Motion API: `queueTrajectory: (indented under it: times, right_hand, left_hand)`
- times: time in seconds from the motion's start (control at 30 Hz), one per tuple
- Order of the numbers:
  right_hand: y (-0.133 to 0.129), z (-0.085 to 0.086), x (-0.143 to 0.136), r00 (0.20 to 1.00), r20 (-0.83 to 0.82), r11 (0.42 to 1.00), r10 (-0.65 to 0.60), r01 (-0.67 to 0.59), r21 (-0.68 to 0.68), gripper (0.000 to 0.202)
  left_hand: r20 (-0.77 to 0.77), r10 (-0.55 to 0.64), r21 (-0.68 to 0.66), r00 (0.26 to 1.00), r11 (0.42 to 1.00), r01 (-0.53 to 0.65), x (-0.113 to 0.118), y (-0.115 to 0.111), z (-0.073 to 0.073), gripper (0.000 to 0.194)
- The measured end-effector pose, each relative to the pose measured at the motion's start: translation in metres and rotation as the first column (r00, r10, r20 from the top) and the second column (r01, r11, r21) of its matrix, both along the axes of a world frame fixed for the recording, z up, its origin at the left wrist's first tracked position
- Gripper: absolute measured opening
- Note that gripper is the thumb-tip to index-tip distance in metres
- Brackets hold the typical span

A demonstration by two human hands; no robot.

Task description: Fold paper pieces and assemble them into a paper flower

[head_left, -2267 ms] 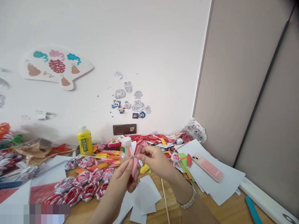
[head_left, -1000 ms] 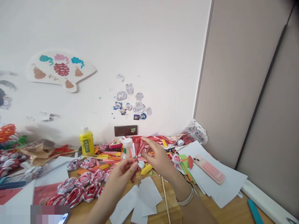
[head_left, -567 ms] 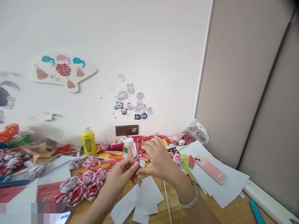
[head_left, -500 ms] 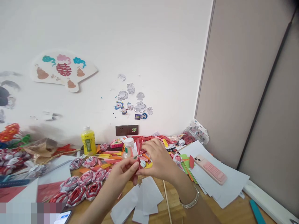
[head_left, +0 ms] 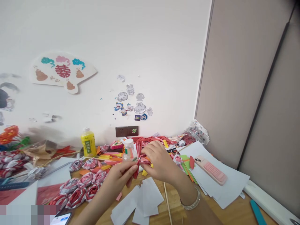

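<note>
A bundle of pleated red paper stands above the table, gathered at its middle by a thin, pale tie. My left hand pinches its lower part between thumb and fingers. Curled around the right side of the bundle, my right hand has its fingers on the paper folds; the fingertips are partly hidden. Just behind the bundle is a clear bottle with a white cap. Below the hands lie several white paper pieces and a thin wooden stick.
Rolled red-and-white paper roses lie at left, near a yellow drink bottle. On the right, a pink phone rests on white sheets. Coloured paper strips crowd the back along the wall. A teal strip lies front right.
The red paper bundle has fanned out wider, with folds now spreading at its top and right. My right thumb has moved up from the lower part, and my left hand has shifted slightly left.
</note>
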State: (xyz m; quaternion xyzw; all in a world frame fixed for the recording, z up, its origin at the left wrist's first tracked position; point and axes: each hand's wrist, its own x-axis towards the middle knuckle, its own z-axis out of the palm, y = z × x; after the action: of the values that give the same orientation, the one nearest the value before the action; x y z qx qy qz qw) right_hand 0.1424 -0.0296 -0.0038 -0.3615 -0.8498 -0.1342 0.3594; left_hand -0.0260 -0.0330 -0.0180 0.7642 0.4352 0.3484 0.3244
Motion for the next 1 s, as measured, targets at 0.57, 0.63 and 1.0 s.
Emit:
queueTrajectory:
  times: [0.57, 0.63, 1.0]
  right_hand:
    - [-0.004, 0.006, 0.011, 0.960, -0.245, 0.955, 0.132, -0.190, -0.228, 0.052]
    - [-0.002, 0.007, 0.017, 0.952, -0.240, 0.919, 0.189, -0.257, -0.298, 0.041]
    - [0.014, -0.009, -0.002, 0.880, -0.437, 0.911, 0.187, -0.321, -0.257, 0.017]
  left_hand:
    - [0.061, 0.007, -0.201, 0.998, 0.980, 0.006, 0.004, -0.002, 0.003, 0.033]
    - [0.034, -0.003, -0.231, 0.999, 0.973, 0.011, 0.005, -0.003, 0.004, 0.033]
    - [0.124, -0.026, -0.170, 0.992, 0.984, 0.047, 0.016, -0.006, -0.004, 0.034]
